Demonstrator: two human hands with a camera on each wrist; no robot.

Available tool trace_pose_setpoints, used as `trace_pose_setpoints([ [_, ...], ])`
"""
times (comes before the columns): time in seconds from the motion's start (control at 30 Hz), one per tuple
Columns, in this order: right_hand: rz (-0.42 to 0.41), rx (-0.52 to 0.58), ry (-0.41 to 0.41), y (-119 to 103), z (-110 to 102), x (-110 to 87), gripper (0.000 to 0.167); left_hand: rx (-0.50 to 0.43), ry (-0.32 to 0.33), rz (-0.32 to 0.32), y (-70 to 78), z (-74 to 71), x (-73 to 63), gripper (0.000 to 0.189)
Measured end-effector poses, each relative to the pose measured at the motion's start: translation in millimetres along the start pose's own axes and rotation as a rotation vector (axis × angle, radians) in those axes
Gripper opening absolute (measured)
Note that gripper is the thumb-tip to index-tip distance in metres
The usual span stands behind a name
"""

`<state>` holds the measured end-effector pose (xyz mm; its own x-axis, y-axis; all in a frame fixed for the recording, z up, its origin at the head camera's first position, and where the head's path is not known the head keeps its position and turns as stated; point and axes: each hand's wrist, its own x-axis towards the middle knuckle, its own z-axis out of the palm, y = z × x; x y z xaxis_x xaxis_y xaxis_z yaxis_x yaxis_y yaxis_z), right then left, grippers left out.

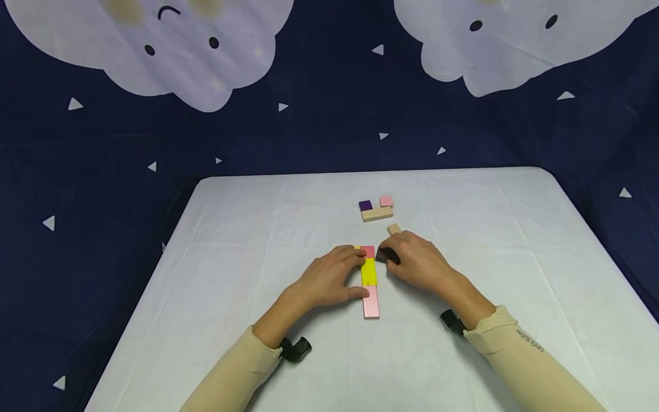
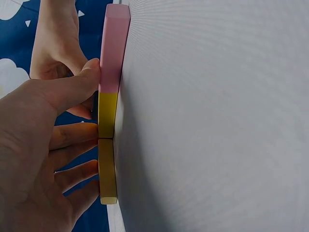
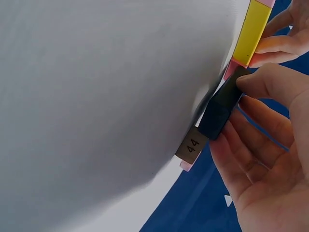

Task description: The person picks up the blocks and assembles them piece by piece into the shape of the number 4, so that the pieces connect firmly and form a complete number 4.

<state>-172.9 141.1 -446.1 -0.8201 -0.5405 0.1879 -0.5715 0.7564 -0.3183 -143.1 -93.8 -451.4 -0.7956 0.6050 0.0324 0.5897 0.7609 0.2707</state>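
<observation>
My left hand (image 1: 329,277) lies beside a column of flat blocks, its fingertips touching them. The thumb tip is on the light pink block (image 1: 371,309) nearest me, and the other fingers reach the far end. Beyond the pink block come a yellow block (image 1: 368,273) and a small darker pink one (image 1: 368,249). A yellowish block (image 2: 107,169) shows under the left fingertips in the left wrist view. Thumb and fingers of my right hand (image 1: 419,260) pinch a black block (image 3: 217,111) just right of the column's far end.
Behind the right hand lies a plain wooden block (image 1: 393,229), marked 44 in the right wrist view. Farther back, a longer wooden block (image 1: 377,214) lies in front of a dark purple block (image 1: 365,205) and a pink block (image 1: 386,201). All rest on a white-covered table (image 1: 247,229).
</observation>
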Motion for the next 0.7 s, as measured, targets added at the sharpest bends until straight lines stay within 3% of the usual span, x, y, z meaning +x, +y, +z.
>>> trace_pose_setpoints([
  [0.7, -0.063, -0.018, -0.018, 4.0, 4.4, 6.2, 0.028, -0.012, 0.009, 0.016, -1.1, 1.6, -0.7, 0.066],
])
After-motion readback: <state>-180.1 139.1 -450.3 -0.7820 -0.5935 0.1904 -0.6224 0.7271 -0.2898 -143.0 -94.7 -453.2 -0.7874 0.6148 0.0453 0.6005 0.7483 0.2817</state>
